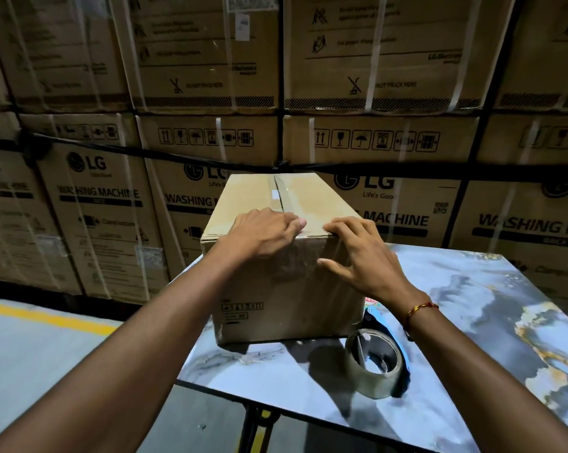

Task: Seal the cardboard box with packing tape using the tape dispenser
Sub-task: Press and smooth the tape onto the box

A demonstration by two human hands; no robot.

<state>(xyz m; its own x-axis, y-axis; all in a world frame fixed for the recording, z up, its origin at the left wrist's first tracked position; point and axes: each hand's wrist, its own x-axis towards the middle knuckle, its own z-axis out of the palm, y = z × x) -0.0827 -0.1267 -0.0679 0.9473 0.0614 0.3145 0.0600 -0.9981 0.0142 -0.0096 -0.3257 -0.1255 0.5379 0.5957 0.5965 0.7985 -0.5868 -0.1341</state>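
Note:
A closed cardboard box (259, 204) stands on a marble-patterned table (456, 305). Clear tape (282, 197) runs along its top centre seam and down over the near edge onto the front face. My left hand (264, 232) lies flat on the near top edge, fingers pressing at the seam. My right hand (361, 256) rests spread on the same edge and front face, just right of the seam, thumb on the taped front. The tape dispenser (376, 361), with a roll of clear tape and a blue body, lies on the table by the box's near right corner, untouched.
Stacked washing machine cartons (407, 132) bound with black straps form a wall right behind the table. The grey floor with a yellow line (47, 317) lies to the left. The table's near edge (276, 408) sits above a black and yellow frame.

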